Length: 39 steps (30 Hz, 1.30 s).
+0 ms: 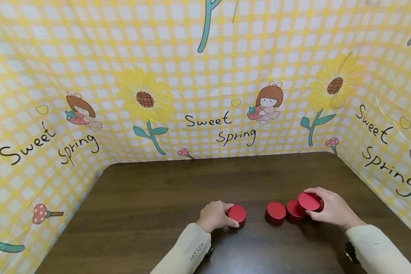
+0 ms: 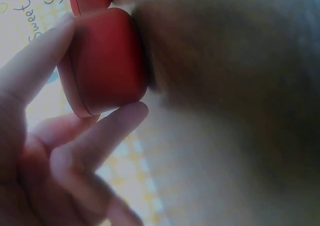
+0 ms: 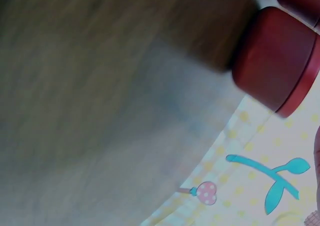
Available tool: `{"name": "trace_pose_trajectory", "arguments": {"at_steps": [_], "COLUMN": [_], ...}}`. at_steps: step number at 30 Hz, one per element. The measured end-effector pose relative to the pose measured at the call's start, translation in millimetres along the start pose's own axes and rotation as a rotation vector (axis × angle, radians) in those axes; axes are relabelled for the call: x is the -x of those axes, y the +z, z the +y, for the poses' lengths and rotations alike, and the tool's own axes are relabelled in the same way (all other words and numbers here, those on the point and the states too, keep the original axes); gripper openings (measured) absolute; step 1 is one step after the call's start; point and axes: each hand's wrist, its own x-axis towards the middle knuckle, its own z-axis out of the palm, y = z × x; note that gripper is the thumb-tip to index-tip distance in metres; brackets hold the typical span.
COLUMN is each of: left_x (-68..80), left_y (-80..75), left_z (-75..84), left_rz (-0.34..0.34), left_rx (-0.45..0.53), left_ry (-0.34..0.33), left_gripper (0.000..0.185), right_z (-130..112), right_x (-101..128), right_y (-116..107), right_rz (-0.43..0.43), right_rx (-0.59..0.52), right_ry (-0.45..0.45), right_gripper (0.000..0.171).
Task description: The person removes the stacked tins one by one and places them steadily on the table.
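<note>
Several round red tins with flat lids are on the dark table. My left hand [image 1: 215, 216] pinches the leftmost tin [image 1: 237, 216] between thumb and fingers; in the left wrist view this tin [image 2: 107, 61] stands on the tabletop. To its right, a second tin [image 1: 275, 213] stands untouched, with another tin [image 1: 294, 213] close beside it. Raised above the right end of the row is a tin [image 1: 309, 201] that my right hand [image 1: 332, 207] grips by its sides. Below it, another tin [image 1: 321, 206] is mostly hidden. The right wrist view shows a standing tin [image 3: 275, 61] and only a sliver of hand.
The dark wooden table [image 1: 150, 198] stretches to the left and behind the tins. A yellow checked cloth [image 1: 205, 83] with printed flowers and lettering surrounds its back and sides. Dark wrist gear [image 1: 352, 252] shows beneath the right sleeve.
</note>
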Motion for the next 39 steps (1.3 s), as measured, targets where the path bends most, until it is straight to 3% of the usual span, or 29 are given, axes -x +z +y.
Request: {"name": "trace_pose_trajectory", "arguments": {"at_steps": [6, 19, 39], "left_x": [-1.5, -1.6, -1.6], "left_y": [1.9, 2.3, 1.9], "left_z": [-1.3, -3.5, -3.9], "left_rz": [0.003, -0.003, -0.012], "left_rx": [-0.006, 0.02, 0.016], "left_ry": [0.005, 0.01, 0.002], "left_gripper": [0.061, 0.061, 0.06], "right_z": [8, 32, 44], "right_x": [8, 30, 36], "right_y": [-7, -28, -42], "right_rz": [0.026, 0.03, 0.004], "right_rx": [0.069, 0.086, 0.117], "right_ry": [0.008, 0.191, 0.271], "right_gripper": [0.054, 0.053, 0.053]}}
